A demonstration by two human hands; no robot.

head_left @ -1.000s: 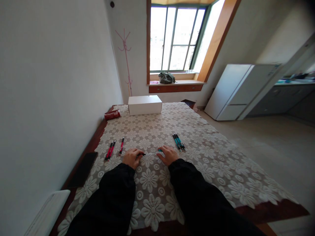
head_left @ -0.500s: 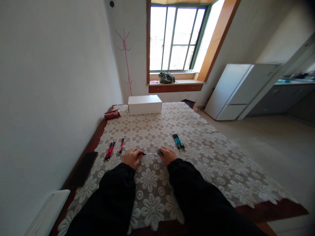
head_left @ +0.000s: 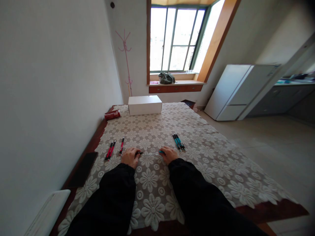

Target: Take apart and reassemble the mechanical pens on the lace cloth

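My left hand point(head_left: 129, 157) pinches a short black pen part point(head_left: 139, 152) low over the tablecloth. My right hand point(head_left: 169, 155) is closed on a teal pen barrel point(head_left: 161, 152). A thin pale refill point(head_left: 150, 154) spans the gap between the two parts; which part it is fixed in I cannot tell. To the left of my left hand lie a pair of red pens point(head_left: 110, 150) and a single red pen point(head_left: 121, 146). Several teal pens point(head_left: 178, 141) lie side by side beyond my right hand.
A white box point(head_left: 145, 106) stands at the table's far end, with a red packet point(head_left: 112, 114) to its left. A dark flat object point(head_left: 83, 169) rests at the left edge by the wall. The patterned tablecloth point(head_left: 152, 209) covers the table.
My hands have drawn slightly apart, widening the gap between the black part and the teal barrel. The pens on the table have not moved.
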